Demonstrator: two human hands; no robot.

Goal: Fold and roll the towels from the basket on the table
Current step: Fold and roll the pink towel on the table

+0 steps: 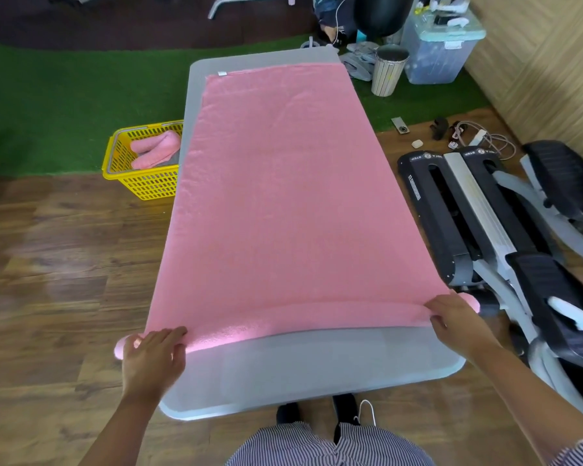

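A large pink towel lies spread flat along the grey table, covering most of it. Its near edge is turned into a thin roll across the table's width. My left hand rests on the roll's left end with fingers curled over it. At the roll's right end my right hand curls its fingers over the cloth in the same way. A yellow basket stands on the floor left of the table with a rolled pink towel inside.
A black and grey exercise machine stands close to the table's right side. Beyond the far end are a slatted bin and a clear storage box. Cables and small items lie on the wooden floor at the right.
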